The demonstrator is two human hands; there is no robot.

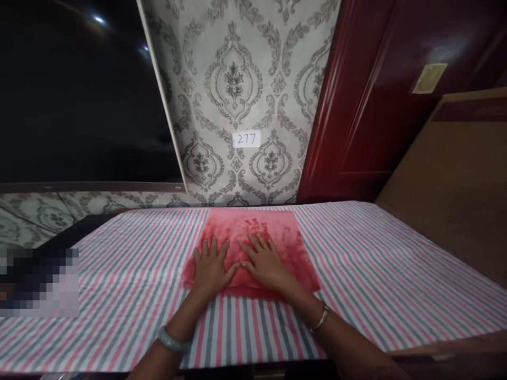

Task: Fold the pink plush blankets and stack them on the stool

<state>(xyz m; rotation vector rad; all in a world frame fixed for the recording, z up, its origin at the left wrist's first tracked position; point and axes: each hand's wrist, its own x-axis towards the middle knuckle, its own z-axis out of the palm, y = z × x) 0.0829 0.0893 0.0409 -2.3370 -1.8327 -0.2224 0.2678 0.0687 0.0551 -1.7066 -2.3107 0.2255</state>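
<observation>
A red cloth (298, 264) lies flat, paler pink toward its far edge and streaked with darker patches like marks in a soft pile. My left hand (209, 268) rests palm down on its left part, fingers spread. On the middle of the cloth, my right hand (266, 264) also lies flat with its fingers apart. The two thumbs point toward each other and nearly meet. Neither hand grips anything. Under the red cloth is a striped tablecloth (130, 285) in pink, grey and white.
A large dark screen (79, 100) hangs at the left against patterned wallpaper (233, 79). A paper label (246, 139) reading 277 is on the wall. Dark red wood panelling (356, 105) and a cardboard box (455, 184) stand at the right. A pixelated patch covers the lower left.
</observation>
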